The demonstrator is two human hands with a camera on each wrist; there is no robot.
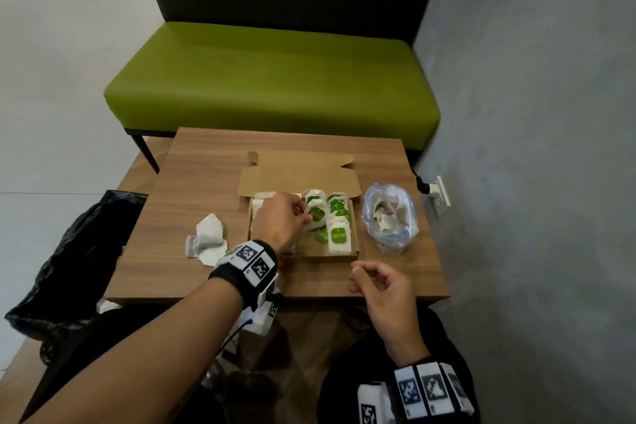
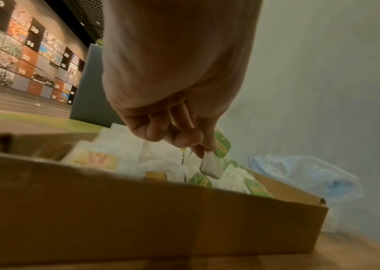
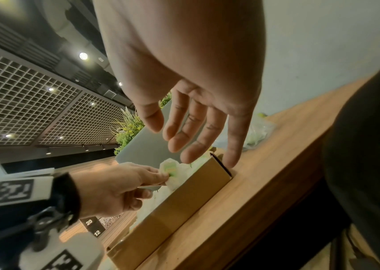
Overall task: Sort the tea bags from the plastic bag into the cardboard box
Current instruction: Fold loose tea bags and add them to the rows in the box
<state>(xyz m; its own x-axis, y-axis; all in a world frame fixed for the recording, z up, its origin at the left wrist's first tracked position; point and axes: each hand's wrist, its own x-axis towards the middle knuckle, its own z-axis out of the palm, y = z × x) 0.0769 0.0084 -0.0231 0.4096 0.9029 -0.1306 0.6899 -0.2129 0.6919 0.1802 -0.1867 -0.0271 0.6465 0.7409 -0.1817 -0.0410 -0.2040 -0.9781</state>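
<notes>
An open cardboard box [image 1: 311,251] sits mid-table, holding several white tea bags with green tags [image 1: 339,237] in rows. My left hand [image 1: 280,220] reaches into the box and pinches a green-tagged tea bag [image 1: 317,215] between thumb and fingertips; the left wrist view shows the same tea bag [image 2: 210,165] hanging from the fingers above the box [image 2: 138,210]. My right hand [image 1: 380,282] hovers near the table's front edge, fingers relaxed and empty, just in front of the box [image 3: 177,206]. A clear plastic bag [image 1: 390,217] with more tea bags stands right of the box.
A small pile of plain white tea bags [image 1: 207,240] lies left of the box. A black rubbish bag [image 1: 74,251] hangs off the table's left side. A green bench [image 1: 272,86] stands behind the table, a wall socket [image 1: 438,195] to the right.
</notes>
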